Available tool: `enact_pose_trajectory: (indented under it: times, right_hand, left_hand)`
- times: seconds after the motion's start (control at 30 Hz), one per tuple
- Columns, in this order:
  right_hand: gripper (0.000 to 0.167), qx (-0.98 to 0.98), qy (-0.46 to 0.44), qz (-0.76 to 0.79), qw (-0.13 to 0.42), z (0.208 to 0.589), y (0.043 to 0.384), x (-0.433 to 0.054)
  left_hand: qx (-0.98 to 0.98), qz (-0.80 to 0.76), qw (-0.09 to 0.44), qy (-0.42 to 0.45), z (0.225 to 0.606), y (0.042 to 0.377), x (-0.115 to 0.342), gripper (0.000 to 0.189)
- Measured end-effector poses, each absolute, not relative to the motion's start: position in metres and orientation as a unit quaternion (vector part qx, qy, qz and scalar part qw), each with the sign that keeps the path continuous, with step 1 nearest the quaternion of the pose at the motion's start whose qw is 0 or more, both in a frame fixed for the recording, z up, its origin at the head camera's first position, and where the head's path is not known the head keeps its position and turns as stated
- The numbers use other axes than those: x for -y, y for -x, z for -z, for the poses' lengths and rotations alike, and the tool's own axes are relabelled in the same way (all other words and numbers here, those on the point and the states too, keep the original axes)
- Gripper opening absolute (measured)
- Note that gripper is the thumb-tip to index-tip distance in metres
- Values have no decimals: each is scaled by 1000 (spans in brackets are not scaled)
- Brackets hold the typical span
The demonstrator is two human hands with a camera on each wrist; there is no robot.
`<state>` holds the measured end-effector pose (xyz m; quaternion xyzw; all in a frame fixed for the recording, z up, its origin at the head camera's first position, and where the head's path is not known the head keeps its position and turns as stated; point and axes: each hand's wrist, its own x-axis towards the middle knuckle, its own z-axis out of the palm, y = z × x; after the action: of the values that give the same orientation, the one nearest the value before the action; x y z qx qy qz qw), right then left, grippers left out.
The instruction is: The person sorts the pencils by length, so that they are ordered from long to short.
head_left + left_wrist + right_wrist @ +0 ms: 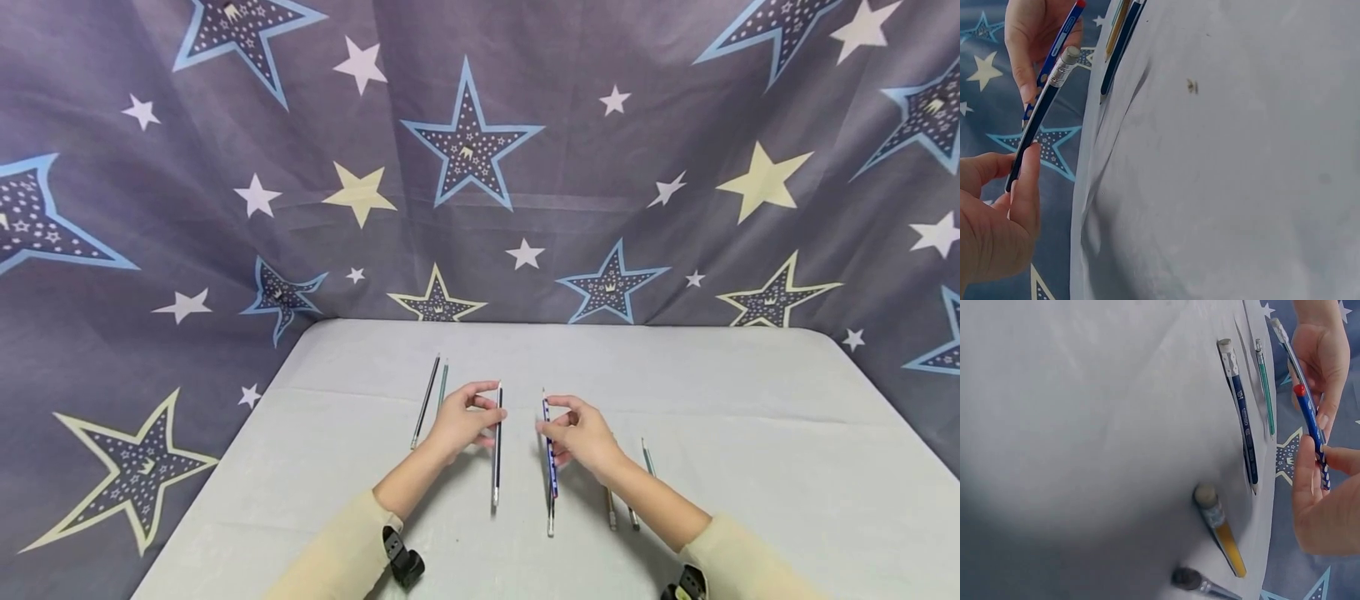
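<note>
Pinched between thumb and fingers of my left hand (467,423) is a dark pencil (497,458), held lengthwise with its tip pointing away. Its pale eraser (1070,55) and silver band show in the left wrist view. My right hand (587,435) pinches a blue patterned pencil (551,458), whose red end (1299,390) shows in the right wrist view. The two held pencils stand side by side with a gap between them in the head view. Below the blue one, the eraser end of another dark pencil (551,518) shows; the rest is partly hidden.
A black pencil (426,400) and a green pencil (442,383) lie left of my left hand. Under my right forearm are a yellow pencil (611,508), a dark pencil (633,518) and a greenish pencil (648,457). A star-patterned cloth (577,208) hangs behind the white table (337,500).
</note>
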<state>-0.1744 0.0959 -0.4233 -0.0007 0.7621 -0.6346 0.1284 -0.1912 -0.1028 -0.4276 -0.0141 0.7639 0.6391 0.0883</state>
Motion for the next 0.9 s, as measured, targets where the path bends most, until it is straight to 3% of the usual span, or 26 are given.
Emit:
enact_pose_trajectory:
  times: [0.9]
  right_hand:
    - [53, -758, 2, 641, 123, 418, 171, -96]
  left_hand:
    - [-763, -642, 79, 19, 422, 201, 103, 53]
